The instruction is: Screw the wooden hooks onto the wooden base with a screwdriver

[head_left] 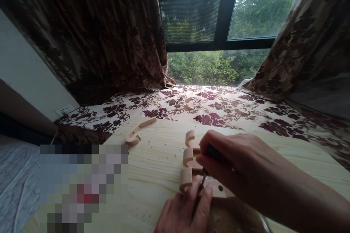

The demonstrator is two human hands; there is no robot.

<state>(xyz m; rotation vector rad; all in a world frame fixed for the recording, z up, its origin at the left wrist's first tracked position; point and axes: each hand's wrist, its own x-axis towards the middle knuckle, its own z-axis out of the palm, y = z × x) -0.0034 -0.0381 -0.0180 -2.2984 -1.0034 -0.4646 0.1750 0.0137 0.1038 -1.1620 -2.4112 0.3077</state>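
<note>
My right hand [226, 153] is closed around the dark handle of a screwdriver [212, 151], its shaft pointing down. The tip meets a pale wooden hook [186, 179], the nearest of three J-shaped hooks in a row. Behind it are the middle hook [188, 157] and the far hook [190, 138]. My left hand [188, 207] rests beside the nearest hook, with fingertips pinched close around the screwdriver's tip; whatever lies between them is hidden. A dark hole shows in the wood to the right of the tip. Under my right forearm lies a brown, glossy piece [232, 213].
Another wooden hook [136, 133] lies on its side at the board's far left. Small dark specks dot the pale wooden board [153, 167]. A pixelated patch hides the board's left part. Beyond is a flowered cloth [207, 105] below a window, with curtains [123, 43] either side.
</note>
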